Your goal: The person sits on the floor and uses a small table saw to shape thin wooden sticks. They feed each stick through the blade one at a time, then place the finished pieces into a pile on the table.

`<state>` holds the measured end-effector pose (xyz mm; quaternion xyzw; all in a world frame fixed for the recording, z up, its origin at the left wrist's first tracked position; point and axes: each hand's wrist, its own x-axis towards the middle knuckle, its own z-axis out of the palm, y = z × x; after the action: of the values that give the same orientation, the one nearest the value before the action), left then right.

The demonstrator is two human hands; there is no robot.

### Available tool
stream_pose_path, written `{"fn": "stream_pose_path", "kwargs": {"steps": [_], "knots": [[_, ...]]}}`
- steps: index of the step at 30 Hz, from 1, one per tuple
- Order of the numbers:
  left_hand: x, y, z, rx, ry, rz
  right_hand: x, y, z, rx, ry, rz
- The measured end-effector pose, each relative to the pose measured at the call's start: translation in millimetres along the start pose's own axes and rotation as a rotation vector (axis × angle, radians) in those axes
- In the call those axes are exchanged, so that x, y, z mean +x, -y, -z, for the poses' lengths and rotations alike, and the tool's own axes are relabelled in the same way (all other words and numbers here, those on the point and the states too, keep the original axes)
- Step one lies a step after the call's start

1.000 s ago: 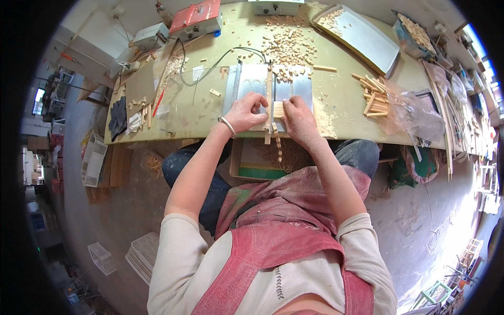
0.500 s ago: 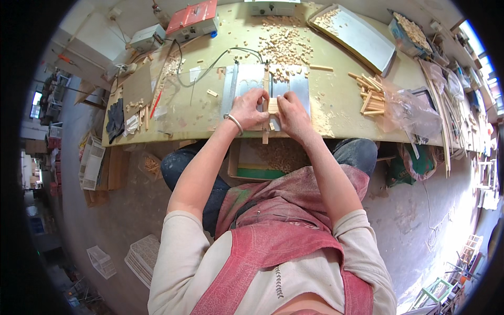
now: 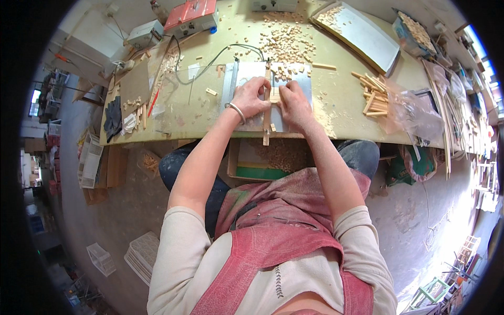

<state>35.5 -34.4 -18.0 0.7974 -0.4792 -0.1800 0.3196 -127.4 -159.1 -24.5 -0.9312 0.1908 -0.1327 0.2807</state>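
Short pale wood sticks [image 3: 274, 96], lying side by side, are between my hands on a metal plate [image 3: 229, 89]. My left hand [image 3: 251, 97] curls its finger and thumb around their left end, beside a long upright wooden strip [image 3: 266, 126]. At their right end, my right hand [image 3: 296, 106] presses with bent fingers, its palm resting low over the plate. The fingertips partly cover the sticks. A small cut wood block [image 3: 273, 127] lies just nearer to me, beside the strip.
Many small wood blocks [image 3: 286, 44] are heaped beyond the plate. Longer sticks [image 3: 374, 97] lie by a clear plastic bag [image 3: 415, 118] at right. A large shallow tray [image 3: 362, 39] stands behind. At left are a dark glove [image 3: 112, 119], a red pen-like tool [image 3: 154, 102] and a black cable [image 3: 210, 65].
Both hands have moved slightly away from me over the plate, with the wood sticks between them. The small block near the strip stays about where it was.
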Motion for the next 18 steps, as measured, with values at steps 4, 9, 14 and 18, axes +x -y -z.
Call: {"fn": "stream_pose_path", "kwargs": {"steps": [4,9,14,18], "knots": [[9.6,2.8,0.1,-0.006,-0.008,0.001,9.8,-9.5,-4.4,0.023,-0.066,0.050],[18.1,6.6,2.3,0.003,-0.015,0.000,20.8,-14.8,-7.6,0.033,-0.112,0.073],[24.6,4.4,3.0,0.074,-0.007,-0.017,30.1,-21.3,-5.2,0.021,-0.120,0.065],[-2.8,-4.4,6.0,0.180,0.052,-0.068,12.3,-21.1,-1.6,-0.013,-0.110,0.090]]}}
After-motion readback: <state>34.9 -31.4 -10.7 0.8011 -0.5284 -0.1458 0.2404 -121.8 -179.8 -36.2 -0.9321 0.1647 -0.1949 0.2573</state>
